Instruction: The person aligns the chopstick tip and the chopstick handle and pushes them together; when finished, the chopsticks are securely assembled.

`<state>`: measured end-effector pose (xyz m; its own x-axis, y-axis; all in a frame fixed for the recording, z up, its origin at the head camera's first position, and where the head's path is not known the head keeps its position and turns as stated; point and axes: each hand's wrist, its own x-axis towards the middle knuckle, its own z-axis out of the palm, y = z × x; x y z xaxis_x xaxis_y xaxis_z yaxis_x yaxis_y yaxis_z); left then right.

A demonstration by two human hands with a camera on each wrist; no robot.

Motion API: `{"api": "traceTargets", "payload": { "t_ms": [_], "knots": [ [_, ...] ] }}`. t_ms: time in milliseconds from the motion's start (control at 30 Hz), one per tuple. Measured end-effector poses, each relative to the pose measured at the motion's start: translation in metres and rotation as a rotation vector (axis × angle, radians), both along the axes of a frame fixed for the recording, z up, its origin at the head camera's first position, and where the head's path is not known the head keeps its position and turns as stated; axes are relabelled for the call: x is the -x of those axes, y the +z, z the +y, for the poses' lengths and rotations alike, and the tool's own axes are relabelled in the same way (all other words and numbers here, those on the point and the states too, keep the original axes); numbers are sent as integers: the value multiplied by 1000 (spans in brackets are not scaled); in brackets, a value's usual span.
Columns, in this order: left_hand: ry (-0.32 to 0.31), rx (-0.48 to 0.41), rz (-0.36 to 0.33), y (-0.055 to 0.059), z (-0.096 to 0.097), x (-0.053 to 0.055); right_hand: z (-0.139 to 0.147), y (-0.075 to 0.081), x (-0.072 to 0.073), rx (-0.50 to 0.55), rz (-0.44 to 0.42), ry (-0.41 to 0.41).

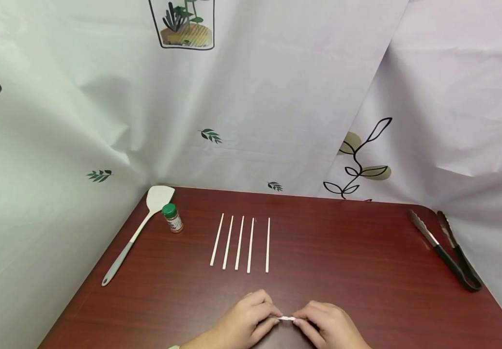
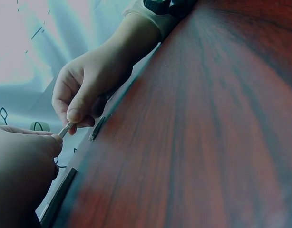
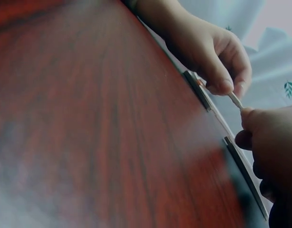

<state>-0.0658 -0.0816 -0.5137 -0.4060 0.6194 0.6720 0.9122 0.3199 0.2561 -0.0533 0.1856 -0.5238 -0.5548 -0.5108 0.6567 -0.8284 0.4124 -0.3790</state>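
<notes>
Handling of a white piece (image 1: 286,318) seems the step, left hand (image 1: 248,317) and right hand (image 1: 331,322) pinching it, far edge of the surface (image 1: 342,252) well apart; next likely needs matched grips.

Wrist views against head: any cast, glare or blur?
Head: brightest, white sticks sharply outlined, held white piece too small for detail. Left wrist: cool cast, wall cloth washed out at upper left, near left hand in shadow. Right wrist: same cast, right hand dark at the right edge, pale haze at lower left of the tabletop, grain soft there.
</notes>
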Motion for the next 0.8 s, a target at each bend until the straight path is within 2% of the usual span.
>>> {"api": "traceTargets", "payload": {
  "t_ms": [467, 800],
  "knots": [
    [18, 16, -8, 1, 2, -1, -3, -1, 2, 35, 7, 55],
    [-3, 2, 41, -1, 6, 0, -3, -2, 2, 56, 24, 91]
  ]
}}
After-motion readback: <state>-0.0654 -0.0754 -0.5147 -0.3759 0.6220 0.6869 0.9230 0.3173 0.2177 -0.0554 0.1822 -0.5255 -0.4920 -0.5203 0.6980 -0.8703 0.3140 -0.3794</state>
